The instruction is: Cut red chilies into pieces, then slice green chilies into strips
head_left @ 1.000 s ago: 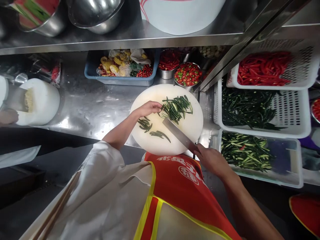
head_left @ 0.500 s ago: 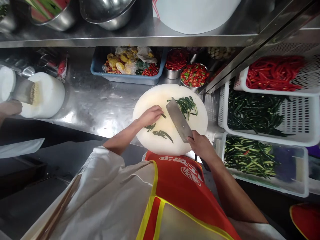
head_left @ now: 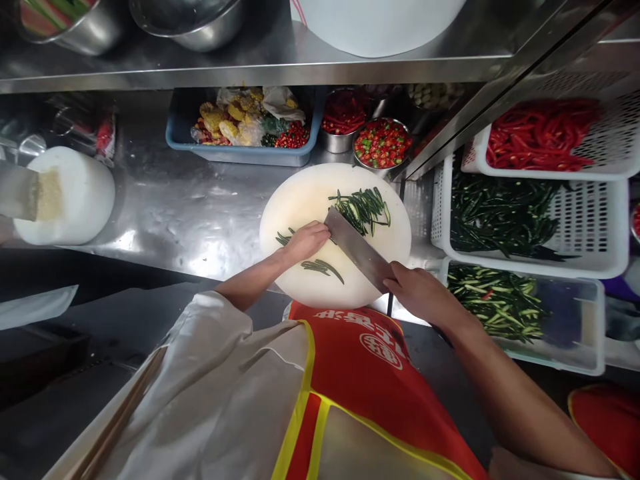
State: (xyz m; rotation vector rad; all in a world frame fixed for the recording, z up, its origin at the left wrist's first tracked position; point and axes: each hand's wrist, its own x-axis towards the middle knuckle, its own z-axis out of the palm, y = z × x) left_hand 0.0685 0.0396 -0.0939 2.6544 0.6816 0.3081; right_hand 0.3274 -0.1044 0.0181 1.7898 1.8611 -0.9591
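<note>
My right hand [head_left: 417, 290] is closed around the handle of a cleaver [head_left: 361, 255]. The blade slants across a round white cutting board [head_left: 293, 197], its far end at the fingertips of my left hand [head_left: 307, 241]. Those fingers are curled together on a green chili pepper piece, mostly hidden under them. Beyond the blade lies a pile of cut green pepper strips [head_left: 364, 210]. Closer to me are a few loose dark green pieces [head_left: 323, 269], and more green bits [head_left: 285, 236] show behind my left wrist.
At right stand white baskets of red chilies [head_left: 543, 137] and green peppers [head_left: 505, 213], above a clear tub of green strips [head_left: 495, 303]. A blue tray [head_left: 250, 157] and a bowl of chopped chilies [head_left: 383, 143] sit under the shelf edge [head_left: 240, 77]. Another cleaver [head_left: 17, 192] rests over a second board [head_left: 90, 200].
My left hand has moved slightly right, up against the blade. The cleaver has turned flatter, with my right hand lower and further right. The view has shifted a little.
</note>
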